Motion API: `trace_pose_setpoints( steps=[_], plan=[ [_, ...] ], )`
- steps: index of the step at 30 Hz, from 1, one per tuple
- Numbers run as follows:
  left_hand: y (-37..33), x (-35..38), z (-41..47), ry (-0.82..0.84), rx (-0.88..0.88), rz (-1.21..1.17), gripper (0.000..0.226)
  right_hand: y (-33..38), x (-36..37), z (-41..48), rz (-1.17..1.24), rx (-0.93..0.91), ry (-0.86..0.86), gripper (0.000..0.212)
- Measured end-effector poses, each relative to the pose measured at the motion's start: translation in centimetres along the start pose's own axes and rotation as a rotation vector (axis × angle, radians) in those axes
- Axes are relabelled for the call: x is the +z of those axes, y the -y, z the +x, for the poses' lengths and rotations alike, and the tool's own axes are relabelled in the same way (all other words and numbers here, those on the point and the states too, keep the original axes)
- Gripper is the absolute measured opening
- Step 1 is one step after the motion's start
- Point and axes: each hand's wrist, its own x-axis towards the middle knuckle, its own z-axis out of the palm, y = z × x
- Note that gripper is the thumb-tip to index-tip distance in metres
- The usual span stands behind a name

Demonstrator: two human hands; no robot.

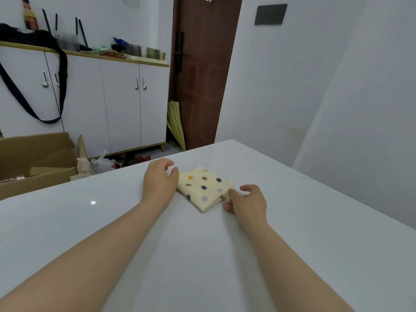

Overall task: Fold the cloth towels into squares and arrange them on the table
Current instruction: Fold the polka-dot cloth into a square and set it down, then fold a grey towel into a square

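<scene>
Two hands are framing a folded polka-dot towel (205, 188) on the white table (315, 244)

Both bare forearms are reaching out over the tabletop; the left hand (160, 179) is resting at the towel's left edge, fingers loosely curled and gripping nothing, thumb touching the cloth, while the right hand (247, 201) is pinching the towel's near right corner between its thumb and the fingers tucked below. The cream towel is lying flat as a small square toward the table's far side. Beyond, an open cardboard box (33, 158) and a plastic bag (102, 164) are sitting on the floor, a folded green umbrella (175, 122) is leaning between the white cabinet (121, 104) and the brown door (202, 70)
</scene>
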Motion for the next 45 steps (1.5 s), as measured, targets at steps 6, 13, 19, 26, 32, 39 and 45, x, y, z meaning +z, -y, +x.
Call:
trace_pose_setpoints(
  steps=[6, 13, 19, 26, 32, 39, 45],
  plan=[
    [-0.4, -3.2, -4.3, 0.040, 0.003, 0.015, 0.023, -0.6, -1.7, -4.0, 0.036, 0.064, -0.031, 0.024],
    [-4.7, -8.5, -11.1, 0.211, 0.034, -0.007, 0.020, 0.0, -4.3, -12.0, -0.030, 0.029, -0.018, 0.020],
    [-8.8, -14.2, -18.6, 0.306, 0.063, -0.124, 0.020, 0.5, -9.1, -21.2, -0.031, -0.019, -0.009, 0.019],
    [-13.4, -19.0, -28.8, 0.500, 0.104, -0.194, 0.021, -0.3, -15.9, -33.0, -0.030, -0.098, -0.044, 0.016],
    [-17.6, -21.9, -36.8, 0.576, 0.139, -0.289, 0.019, -1.7, -22.1, -42.5, -0.021, -0.165, -0.121, 0.015],
    [-19.8, -23.1, -46.5, 0.615, 0.053, -0.432, 0.015, -5.7, -26.7, -50.3, 0.111, -0.112, -0.217, 0.012],
    [-19.3, -22.7, -51.2, 0.601, -0.116, -0.563, 0.014, -7.8, -28.8, -52.9, 0.093, -0.139, -0.244, 0.013]
  ],
)
